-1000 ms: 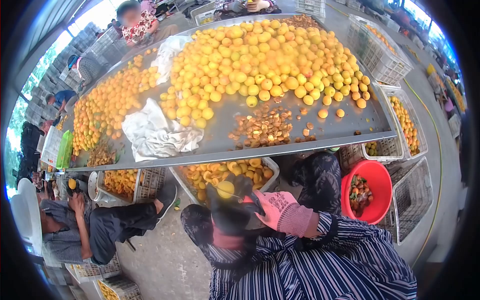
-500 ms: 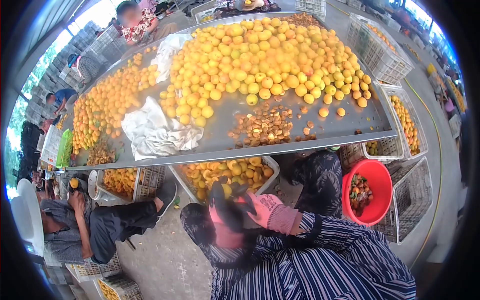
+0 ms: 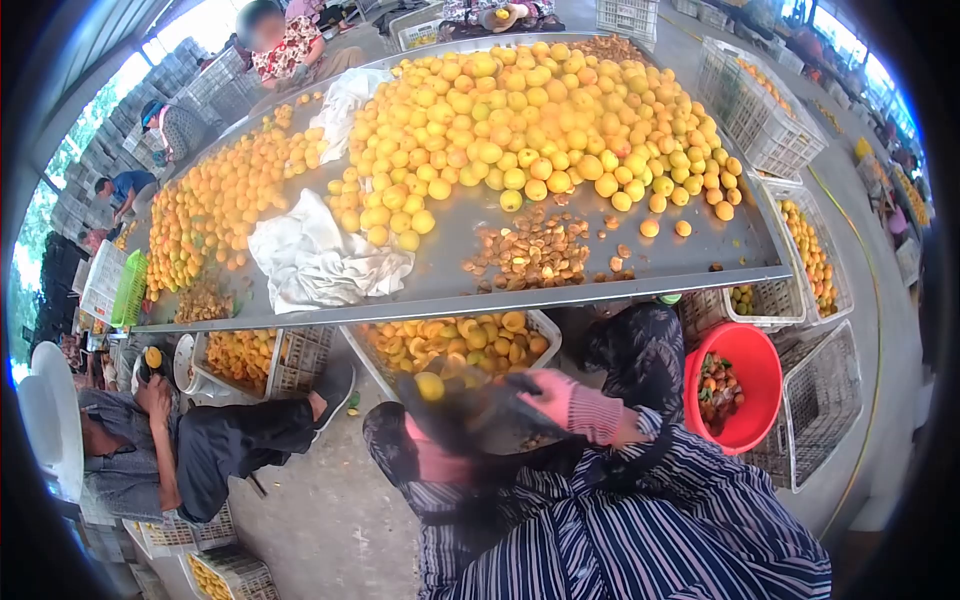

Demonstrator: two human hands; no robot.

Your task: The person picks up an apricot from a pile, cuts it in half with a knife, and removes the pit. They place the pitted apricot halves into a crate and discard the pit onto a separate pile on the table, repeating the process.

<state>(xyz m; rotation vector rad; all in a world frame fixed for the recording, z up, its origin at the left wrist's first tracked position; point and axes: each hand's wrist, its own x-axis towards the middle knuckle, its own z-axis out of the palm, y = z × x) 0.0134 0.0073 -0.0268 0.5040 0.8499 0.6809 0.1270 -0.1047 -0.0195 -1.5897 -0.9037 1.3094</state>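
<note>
Fruit point(image 3: 430, 387) sits further L & shows fuller vs 0.5 s ago, hands further apart; L hand point(image 3: 425, 428) seems clamped on it, R hand point(image 3: 552, 397) just beside, blurred, can't tell if closed. Step looks like working 1 fruit; next move prob. calls for steady L grip. Crate point(image 3: 366, 362) of fruit pieces just beyond, then metal table point(image 3: 440, 265)

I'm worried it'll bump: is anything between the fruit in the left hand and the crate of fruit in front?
Nothing visible stands between the yellow fruit in the left hand and the crate just beyond, though part of the crate is hidden.
</note>
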